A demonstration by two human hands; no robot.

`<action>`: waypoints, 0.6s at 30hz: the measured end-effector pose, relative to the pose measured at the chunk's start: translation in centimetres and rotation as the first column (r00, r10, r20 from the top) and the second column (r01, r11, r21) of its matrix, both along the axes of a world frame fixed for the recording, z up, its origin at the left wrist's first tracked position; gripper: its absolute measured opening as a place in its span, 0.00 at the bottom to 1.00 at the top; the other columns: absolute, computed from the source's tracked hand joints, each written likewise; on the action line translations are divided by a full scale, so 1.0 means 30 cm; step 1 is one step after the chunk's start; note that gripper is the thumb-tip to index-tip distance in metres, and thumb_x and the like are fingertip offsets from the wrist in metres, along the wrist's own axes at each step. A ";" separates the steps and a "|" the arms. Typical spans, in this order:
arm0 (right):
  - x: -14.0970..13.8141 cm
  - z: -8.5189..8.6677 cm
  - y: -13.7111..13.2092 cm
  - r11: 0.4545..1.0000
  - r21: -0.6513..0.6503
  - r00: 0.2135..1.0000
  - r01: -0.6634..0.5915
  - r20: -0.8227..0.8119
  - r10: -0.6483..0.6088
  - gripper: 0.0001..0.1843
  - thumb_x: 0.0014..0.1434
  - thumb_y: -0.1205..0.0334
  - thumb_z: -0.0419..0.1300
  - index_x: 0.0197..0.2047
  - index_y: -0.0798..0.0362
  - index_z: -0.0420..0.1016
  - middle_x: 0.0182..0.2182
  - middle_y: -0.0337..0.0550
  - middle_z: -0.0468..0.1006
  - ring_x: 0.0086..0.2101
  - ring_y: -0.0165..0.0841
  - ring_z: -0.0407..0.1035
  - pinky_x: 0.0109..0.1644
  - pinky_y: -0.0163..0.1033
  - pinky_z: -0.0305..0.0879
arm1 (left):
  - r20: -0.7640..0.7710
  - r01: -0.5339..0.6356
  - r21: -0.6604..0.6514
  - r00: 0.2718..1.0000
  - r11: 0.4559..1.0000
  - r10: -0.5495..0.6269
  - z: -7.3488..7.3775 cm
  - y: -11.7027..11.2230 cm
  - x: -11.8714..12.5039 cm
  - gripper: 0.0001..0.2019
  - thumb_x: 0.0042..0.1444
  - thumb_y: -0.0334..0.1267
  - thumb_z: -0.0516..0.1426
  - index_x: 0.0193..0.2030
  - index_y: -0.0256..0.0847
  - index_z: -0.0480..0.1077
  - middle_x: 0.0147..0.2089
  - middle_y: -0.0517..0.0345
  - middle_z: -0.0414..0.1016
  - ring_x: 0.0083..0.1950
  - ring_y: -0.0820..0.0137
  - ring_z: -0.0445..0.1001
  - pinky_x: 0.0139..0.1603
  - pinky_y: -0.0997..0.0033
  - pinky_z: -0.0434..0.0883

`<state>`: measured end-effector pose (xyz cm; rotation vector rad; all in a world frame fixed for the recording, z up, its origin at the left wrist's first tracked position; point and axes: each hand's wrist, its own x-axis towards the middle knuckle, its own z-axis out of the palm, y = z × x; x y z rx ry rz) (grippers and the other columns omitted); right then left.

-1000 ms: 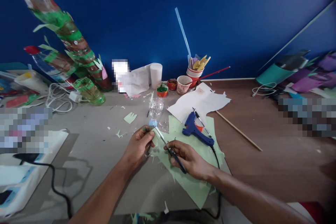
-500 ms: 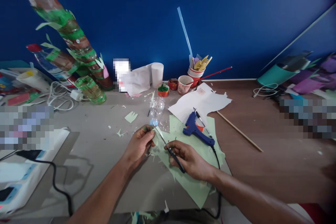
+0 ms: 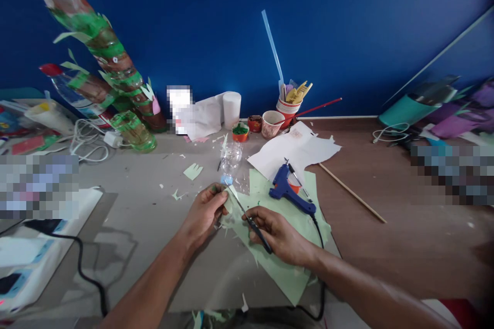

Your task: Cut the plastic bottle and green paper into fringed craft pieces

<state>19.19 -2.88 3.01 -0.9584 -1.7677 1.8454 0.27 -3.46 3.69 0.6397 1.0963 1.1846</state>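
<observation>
Between thumb and fingers, my left hand [image 3: 209, 206] pinches a small piece of pale green paper [image 3: 230, 201]. My right hand [image 3: 275, 231] is closed on the dark handle of a pair of scissors [image 3: 255, 227], whose blades point up and left against that piece. Under both hands lies a larger pale green sheet [image 3: 287, 272] with cut edges. On its upper part rests a blue hot glue gun [image 3: 289, 190], close to a pen [image 3: 303, 185]. Just beyond my left hand, a clear plastic bottle [image 3: 231, 157] with a blue cap lies on the table.
Left stand painted bottle stems [image 3: 116, 61] and a power strip [image 3: 50, 252] with a black cable. At the back are paint pots [image 3: 240, 133], paper cups [image 3: 272, 126] and a white paper roll [image 3: 231, 110]. A wooden stick [image 3: 353, 193] lies right. Paper scraps [image 3: 193, 171] litter the table.
</observation>
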 end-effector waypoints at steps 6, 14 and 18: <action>-0.003 0.006 -0.004 0.999 -0.021 1.000 0.026 0.001 -0.025 0.11 0.55 0.63 0.55 0.42 0.56 0.64 0.21 0.30 0.55 0.22 0.24 0.49 0.26 0.31 0.49 | 0.010 0.002 -0.011 1.000 1.000 -0.002 0.004 0.000 0.001 0.10 0.49 0.40 0.61 0.28 0.38 0.65 0.21 0.66 0.64 0.20 0.80 0.61 0.21 0.81 0.61; -0.004 -0.003 -0.003 0.999 -0.033 0.999 0.026 -0.022 -0.027 0.11 0.56 0.62 0.56 0.42 0.56 0.64 0.22 0.30 0.55 0.23 0.24 0.49 0.26 0.31 0.49 | 0.000 0.010 0.012 1.000 1.000 -0.010 -0.010 0.005 -0.001 0.09 0.50 0.40 0.60 0.28 0.38 0.65 0.21 0.65 0.64 0.21 0.80 0.62 0.21 0.81 0.61; 0.001 -0.007 -0.003 0.998 -0.067 0.998 0.013 -0.067 -0.017 0.15 0.56 0.56 0.58 0.42 0.55 0.63 0.23 0.31 0.55 0.22 0.24 0.49 0.26 0.32 0.48 | 0.007 0.001 0.006 1.000 1.000 -0.001 -0.018 0.004 -0.001 0.09 0.50 0.40 0.61 0.28 0.38 0.66 0.21 0.65 0.65 0.21 0.80 0.63 0.22 0.81 0.62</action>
